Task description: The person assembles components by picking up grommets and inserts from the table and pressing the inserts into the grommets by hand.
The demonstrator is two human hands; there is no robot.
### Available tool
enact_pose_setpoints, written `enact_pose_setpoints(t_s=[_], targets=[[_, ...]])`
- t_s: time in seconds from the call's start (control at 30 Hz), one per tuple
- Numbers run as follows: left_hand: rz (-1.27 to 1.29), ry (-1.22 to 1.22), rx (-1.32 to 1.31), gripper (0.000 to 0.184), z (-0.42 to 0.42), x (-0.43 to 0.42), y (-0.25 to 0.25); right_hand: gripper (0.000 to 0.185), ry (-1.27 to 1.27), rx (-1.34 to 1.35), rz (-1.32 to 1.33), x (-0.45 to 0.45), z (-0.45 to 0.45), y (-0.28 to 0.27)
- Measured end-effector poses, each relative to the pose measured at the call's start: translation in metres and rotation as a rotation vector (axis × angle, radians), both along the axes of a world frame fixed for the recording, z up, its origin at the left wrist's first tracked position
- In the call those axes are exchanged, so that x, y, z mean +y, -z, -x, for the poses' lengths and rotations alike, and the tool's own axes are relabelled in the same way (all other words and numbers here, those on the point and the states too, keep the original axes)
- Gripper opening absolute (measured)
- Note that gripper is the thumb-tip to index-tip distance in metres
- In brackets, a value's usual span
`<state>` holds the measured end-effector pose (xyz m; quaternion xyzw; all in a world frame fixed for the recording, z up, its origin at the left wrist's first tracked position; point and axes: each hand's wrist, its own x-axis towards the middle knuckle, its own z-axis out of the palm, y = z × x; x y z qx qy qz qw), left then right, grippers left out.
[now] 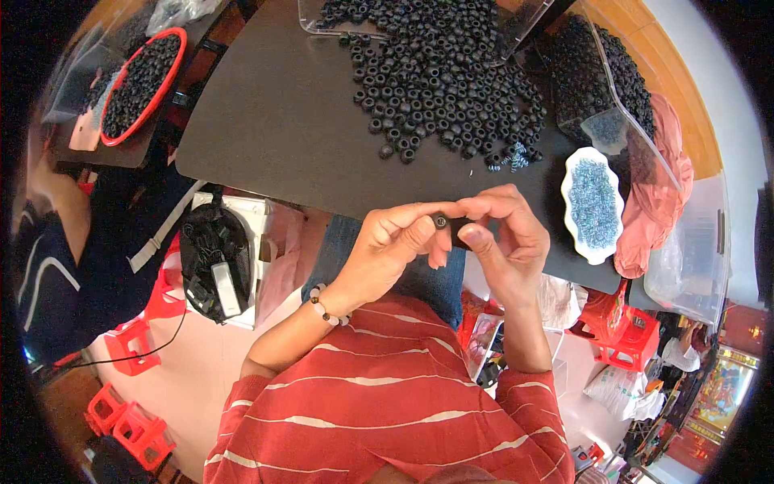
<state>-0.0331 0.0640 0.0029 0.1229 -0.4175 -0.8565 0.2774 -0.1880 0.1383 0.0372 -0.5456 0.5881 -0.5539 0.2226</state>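
Just in front of the table edge, my left hand (390,240) pinches a small round black plastic piece with a hole (440,220) between thumb and fingertips. Close beside it, my right hand (513,239) has thumb and fingers closed around another dark part, mostly hidden by the fingers. The two hands nearly touch. Beyond them lies a heap of round black pieces (443,89) with holes. A few small metallic coils (516,156) lie at its near right edge. On the right, a white scalloped dish (569,211) holds many tiny bluish, spring-like bits.
Clear plastic bins (617,89) of black pieces stand at the right. At the left, a red-rimmed basket (179,73) holds more, near another person's dark sleeve (48,266). A black bag (216,250) and red stools (133,423) are below the table (266,105).
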Motion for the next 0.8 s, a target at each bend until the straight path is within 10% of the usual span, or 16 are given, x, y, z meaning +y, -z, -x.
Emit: enact_pose_setpoints(t_s=[0.8], targets=[[0.067, -0.111, -0.045, 0.029, -0.009, 0.008, 0.006, 0.027, -0.183, 0.353, -0.022, -0.001, 0.005, -0.010]])
